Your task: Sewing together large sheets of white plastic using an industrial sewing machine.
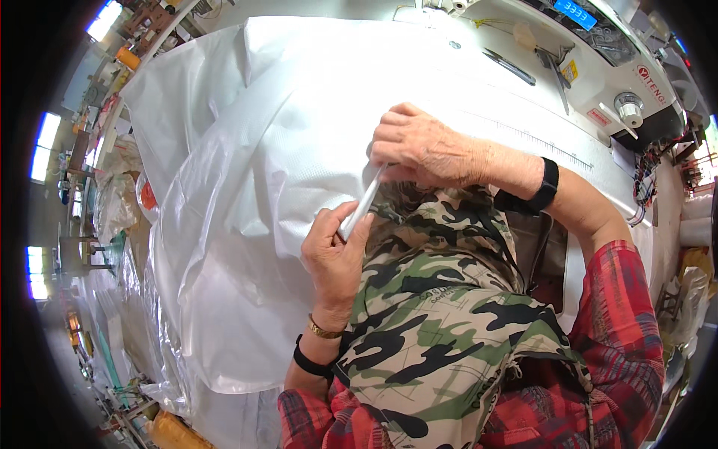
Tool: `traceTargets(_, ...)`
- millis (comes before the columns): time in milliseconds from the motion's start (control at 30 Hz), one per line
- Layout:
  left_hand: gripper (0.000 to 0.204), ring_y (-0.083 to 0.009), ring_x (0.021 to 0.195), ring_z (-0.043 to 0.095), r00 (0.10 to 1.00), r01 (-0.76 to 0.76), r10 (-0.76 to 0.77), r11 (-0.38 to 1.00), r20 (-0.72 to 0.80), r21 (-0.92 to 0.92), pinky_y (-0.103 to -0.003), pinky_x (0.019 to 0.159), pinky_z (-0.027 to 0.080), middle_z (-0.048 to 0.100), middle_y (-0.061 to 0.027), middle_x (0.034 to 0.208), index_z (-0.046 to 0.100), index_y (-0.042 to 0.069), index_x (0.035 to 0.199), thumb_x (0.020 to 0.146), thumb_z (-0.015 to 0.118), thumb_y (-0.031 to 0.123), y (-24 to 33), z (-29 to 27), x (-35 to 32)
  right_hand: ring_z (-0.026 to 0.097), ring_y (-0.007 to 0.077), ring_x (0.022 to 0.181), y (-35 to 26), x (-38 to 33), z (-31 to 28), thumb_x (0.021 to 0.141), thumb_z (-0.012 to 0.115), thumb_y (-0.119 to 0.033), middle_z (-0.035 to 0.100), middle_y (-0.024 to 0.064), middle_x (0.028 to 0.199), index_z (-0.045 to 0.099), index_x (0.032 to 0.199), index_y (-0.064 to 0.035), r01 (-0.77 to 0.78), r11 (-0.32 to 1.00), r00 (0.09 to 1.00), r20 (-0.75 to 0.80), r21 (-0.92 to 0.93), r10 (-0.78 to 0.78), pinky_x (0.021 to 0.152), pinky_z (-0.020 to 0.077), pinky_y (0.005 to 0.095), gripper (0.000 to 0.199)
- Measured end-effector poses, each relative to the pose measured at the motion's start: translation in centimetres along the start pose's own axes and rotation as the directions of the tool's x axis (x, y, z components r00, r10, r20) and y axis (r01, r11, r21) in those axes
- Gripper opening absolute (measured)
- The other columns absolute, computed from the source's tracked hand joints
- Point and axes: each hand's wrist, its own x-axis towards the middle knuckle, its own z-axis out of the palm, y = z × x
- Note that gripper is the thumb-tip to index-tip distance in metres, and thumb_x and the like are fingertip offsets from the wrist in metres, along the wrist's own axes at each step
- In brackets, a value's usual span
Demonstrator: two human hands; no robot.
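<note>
Across the worktop (609,183) and down past its near edge spreads our white sheet (224,187), its folded edge (363,203) pinched between our left hand (335,258) and right hand (426,146).

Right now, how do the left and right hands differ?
The left hand is lower in view, its thumb facing the camera; the right hand is higher, its back facing the camera. The left wears a gold-coloured bracelet plus a black band; the right shows only a black wristband. Both hold the same folded white strip.
</note>
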Motion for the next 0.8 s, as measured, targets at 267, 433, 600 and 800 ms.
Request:
traceTargets(267, 0.006, -0.0153, 0.060, 0.046, 0.955, -0.260, 0.279, 0.951, -0.104, 0.169, -0.027, 0.056, 0.037, 0.050, -0.0055, 0.071, 0.069, -0.003, 0.092, 0.086, 0.069, 0.000, -0.4, -0.8, 1.3, 0.054, 0.0223, 0.095, 4.8, 0.1, -1.4, 0.090, 0.065, -0.027, 0.058, 0.0033, 0.094, 0.060, 0.093, -0.0123, -0.040, 0.999, 0.999, 0.003, -0.020, 0.040, 0.090, 0.0406, 0.0382, 0.016)
traceTargets(433, 0.010, -0.0162, 0.063, 0.051, 0.958, -0.260, 0.282, 0.928, -0.047, 0.267, -0.028, 0.057, 0.040, 0.054, -0.0067, 0.073, 0.069, -0.002, 0.096, 0.087, 0.067, -0.003, 1.0, -2.1, 1.7, 0.057, 0.0220, 0.092, 7.4, 0.1, -2.4, 0.091, 0.065, -0.029, 0.059, 0.0030, 0.087, 0.063, 0.089, -0.0116, -0.043, 0.999, 0.999, -0.019, -0.025, 0.042, 0.087, 0.0419, 0.0368, 0.018)
traceTargets(600, 0.013, -0.0109, 0.069, 0.049, 0.983, -0.168, 0.176, 0.979, -0.060, 0.117, -0.025, 0.060, 0.038, 0.057, -0.0039, 0.078, 0.069, -0.004, 0.100, 0.089, 0.063, -0.006, 0.5, -2.6, 1.6, 0.059, 0.0165, 0.091, 9.4, -0.4, -3.1, 0.091, 0.065, -0.034, 0.061, -0.0013, 0.085, 0.066, 0.088, -0.0138, -0.178, 0.984, 0.983, -0.049, -0.010, 0.177, 0.098, 0.0364, 0.0390, 0.021)
traceTargets(800, 0.019, -0.0119, 0.062, 0.045, 0.986, -0.167, 0.165, 0.983, 0.032, 0.079, -0.026, 0.056, 0.037, 0.051, -0.0051, 0.073, 0.068, -0.002, 0.106, 0.090, 0.061, -0.007, -0.8, -3.5, 2.6, 0.060, 0.0159, 0.095, 11.8, -0.3, -3.7, 0.090, 0.065, -0.040, 0.064, -0.0019, 0.086, 0.067, 0.090, -0.0153, -0.306, 0.951, 0.952, -0.035, -0.055, 0.304, 0.103, 0.0322, 0.0402, 0.025)
